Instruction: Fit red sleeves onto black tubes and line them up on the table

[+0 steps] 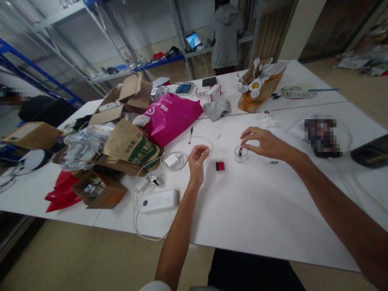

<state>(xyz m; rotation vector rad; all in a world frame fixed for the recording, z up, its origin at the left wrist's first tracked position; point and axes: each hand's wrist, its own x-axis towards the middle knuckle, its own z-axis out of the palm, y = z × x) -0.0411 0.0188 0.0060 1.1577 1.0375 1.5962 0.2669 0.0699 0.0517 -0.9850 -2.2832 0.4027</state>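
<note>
My right hand (262,142) reaches over a clear round cup (241,157). Its thumb and fingertips close on the upper end of a small red-and-black stick (240,152), which stands inside the cup. To the left, my left hand (197,158) hovers above the table with curled fingers, thumb against fingertips. Whether anything is pinched there is too small to make out. Between the hands sits a small clear holder (222,171) with black and red cylinders (220,166). Small dark pieces (273,162) lie right of the cup.
Left of my hands are a coiled white cable with a charger (172,161), a white power bank (159,201) and a pen (190,135). Behind are a pink bag (174,115) and cardboard boxes (113,101). A phone (324,137) lies right. A person (226,36) stands at the shelves.
</note>
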